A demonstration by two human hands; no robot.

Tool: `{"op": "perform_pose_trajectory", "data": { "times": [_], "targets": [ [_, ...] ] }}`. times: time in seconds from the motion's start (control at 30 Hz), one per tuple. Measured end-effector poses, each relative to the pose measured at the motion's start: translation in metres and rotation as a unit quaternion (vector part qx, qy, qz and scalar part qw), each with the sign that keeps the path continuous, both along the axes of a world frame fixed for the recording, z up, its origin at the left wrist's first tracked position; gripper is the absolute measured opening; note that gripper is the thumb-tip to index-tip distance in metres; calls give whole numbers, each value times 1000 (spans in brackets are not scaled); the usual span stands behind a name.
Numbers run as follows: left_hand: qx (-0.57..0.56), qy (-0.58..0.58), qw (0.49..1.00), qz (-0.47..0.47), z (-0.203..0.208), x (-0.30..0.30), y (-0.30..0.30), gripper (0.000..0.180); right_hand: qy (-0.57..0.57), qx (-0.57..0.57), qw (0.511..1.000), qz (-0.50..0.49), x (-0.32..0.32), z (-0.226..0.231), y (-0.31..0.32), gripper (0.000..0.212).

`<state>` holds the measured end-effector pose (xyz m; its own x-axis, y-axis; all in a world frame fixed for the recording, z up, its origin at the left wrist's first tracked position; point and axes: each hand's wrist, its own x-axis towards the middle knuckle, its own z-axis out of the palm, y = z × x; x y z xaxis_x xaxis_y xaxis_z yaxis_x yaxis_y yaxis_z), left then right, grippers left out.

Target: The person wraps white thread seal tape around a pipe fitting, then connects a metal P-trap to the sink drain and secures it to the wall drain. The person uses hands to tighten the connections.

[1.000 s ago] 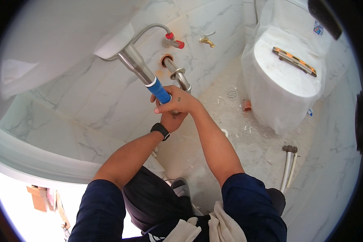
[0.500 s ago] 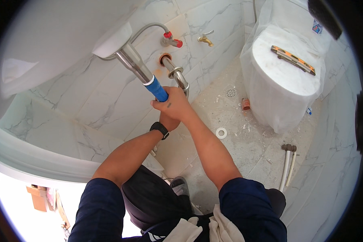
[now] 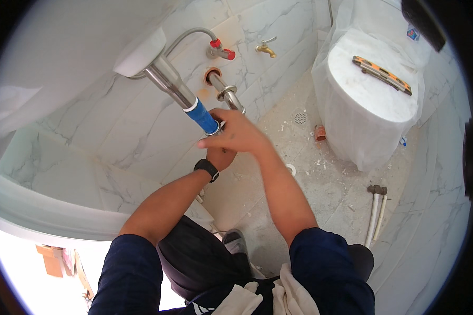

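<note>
A shiny metal drain pipe point(image 3: 171, 84) slants down from the white basin point(image 3: 142, 55). Its lower part is wrapped in blue tape point(image 3: 205, 118), with a metal ring at the end. My right hand point(image 3: 236, 134) is at that ring, thumb stretched out and fingers apart, the fingertips partly hidden. Below it is my left hand point(image 3: 220, 158), with a black watch point(image 3: 208, 169) on the wrist; its fingers and anything in them are hidden. A metal waste pipe point(image 3: 228, 93) comes out of a wall hole just beyond my hands, its lower end hidden by my right hand.
A red-handled valve point(image 3: 220, 51) with a hose and a brass tap point(image 3: 266, 50) are on the marbled wall. A plastic-wrapped toilet point(image 3: 368, 100) carries an orange-black level point(image 3: 382, 75). Two hammers point(image 3: 376, 210), a white ring point(image 3: 291, 169) and debris lie on the floor.
My right hand has loosened around the end of the blue-taped pipe and shifted slightly right and down, uncovering the metal ring. My left hand has barely moved.
</note>
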<state>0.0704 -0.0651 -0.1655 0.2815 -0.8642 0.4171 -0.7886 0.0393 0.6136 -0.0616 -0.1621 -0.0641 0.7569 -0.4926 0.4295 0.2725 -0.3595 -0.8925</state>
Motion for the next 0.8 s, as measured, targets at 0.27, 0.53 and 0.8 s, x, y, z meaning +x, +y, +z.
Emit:
{"op": "perform_pose_trajectory", "data": {
  "times": [0.27, 0.53, 0.8],
  "targets": [
    [83, 174, 981, 28, 41, -30, 1, 47, 19, 22, 999, 26, -20, -47, -101, 53],
    [104, 201, 974, 31, 39, -25, 2, 47, 25, 69, 991, 113, 3, -72, -99, 51],
    [94, 178, 979, 25, 36, -25, 1, 46, -63, 89, 994, 25, 6, -78, -74, 51]
  ]
}}
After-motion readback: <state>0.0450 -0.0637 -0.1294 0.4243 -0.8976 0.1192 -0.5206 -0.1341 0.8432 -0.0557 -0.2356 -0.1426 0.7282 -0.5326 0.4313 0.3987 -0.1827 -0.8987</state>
